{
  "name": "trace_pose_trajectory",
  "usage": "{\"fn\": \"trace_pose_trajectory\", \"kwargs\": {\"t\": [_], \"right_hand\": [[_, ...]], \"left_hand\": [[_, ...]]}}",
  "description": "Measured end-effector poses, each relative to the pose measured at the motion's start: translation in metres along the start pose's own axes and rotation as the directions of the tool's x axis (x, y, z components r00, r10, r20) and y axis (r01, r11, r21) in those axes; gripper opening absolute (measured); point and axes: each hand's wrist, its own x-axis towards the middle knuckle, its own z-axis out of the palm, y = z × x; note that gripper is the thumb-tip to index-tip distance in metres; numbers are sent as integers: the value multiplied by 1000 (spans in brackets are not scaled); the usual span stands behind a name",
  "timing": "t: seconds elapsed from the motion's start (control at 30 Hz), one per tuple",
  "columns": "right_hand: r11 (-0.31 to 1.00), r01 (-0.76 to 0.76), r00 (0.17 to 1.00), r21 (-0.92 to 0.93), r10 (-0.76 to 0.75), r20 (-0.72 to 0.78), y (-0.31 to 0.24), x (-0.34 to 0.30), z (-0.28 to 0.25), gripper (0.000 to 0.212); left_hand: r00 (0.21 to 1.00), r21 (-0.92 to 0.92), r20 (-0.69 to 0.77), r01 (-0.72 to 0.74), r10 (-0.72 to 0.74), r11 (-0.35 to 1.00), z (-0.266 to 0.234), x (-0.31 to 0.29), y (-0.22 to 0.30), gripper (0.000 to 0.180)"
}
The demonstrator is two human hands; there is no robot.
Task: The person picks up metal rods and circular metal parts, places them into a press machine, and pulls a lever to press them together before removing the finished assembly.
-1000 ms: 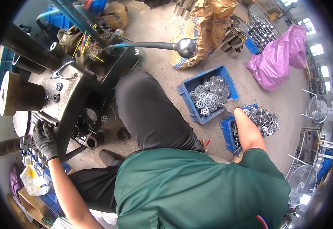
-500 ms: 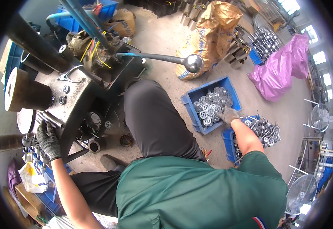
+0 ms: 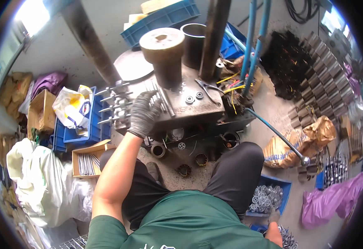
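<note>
My left hand (image 3: 143,114), in a grey striped glove, is on the steel worktable (image 3: 194,110). Its fingers curl over several short metal rods (image 3: 164,103) lying side by side. Just left of it stand several metal shafts with round rotor-like bodies (image 3: 117,103). My right hand (image 3: 274,216), also gloved, is low at the right, at the near edge of a blue bin (image 3: 287,189) full of round silvery slotted parts (image 3: 265,198). The fingers of that hand are too small and partly hidden to show what they hold.
On the worktable are a thick metal cylinder (image 3: 162,54), pliers (image 3: 208,89) and two small bearing-like rings (image 3: 194,97). A lever with a ball end (image 3: 305,160) juts out at the right. A carton of rods (image 3: 88,164) stands to the left.
The view has swung left toward the worktable. My left hand stays at the rods, its fingers now more curled. My right hand has drawn back to the bin's near edge.
</note>
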Motion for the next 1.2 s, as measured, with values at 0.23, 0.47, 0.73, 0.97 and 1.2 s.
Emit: {"fn": "trace_pose_trajectory", "kwargs": {"t": [0.23, 0.47, 0.73, 0.97, 1.2], "right_hand": [[531, -294, 688, 795, -460, 561, -142, -44, -107, 59], [341, -56, 302, 938, -890, 342, -441, -189, -208, 80], [11, 159, 145, 987, -989, -12, -621, -299, -91, 62], [-529, 538, -249, 656, -843, -476, -739, -320, -119, 73], [-210, 919, -118, 333, -954, -275, -891, -294, -172, 73]], "left_hand": [[924, -726, 369, 353, -99, 591, -7, -56, 95, 32], [723, -629, 648, 330, 240, 703, 31, -115, 126, 35], [772, -724, 636, 596, 1, 348, 31, -106, 114, 39], [594, -595, 777, 801, -210, 63, 52, -101, 91, 14], [294, -323, 925, 942, -241, -92, 73, -127, 84, 21]]}}
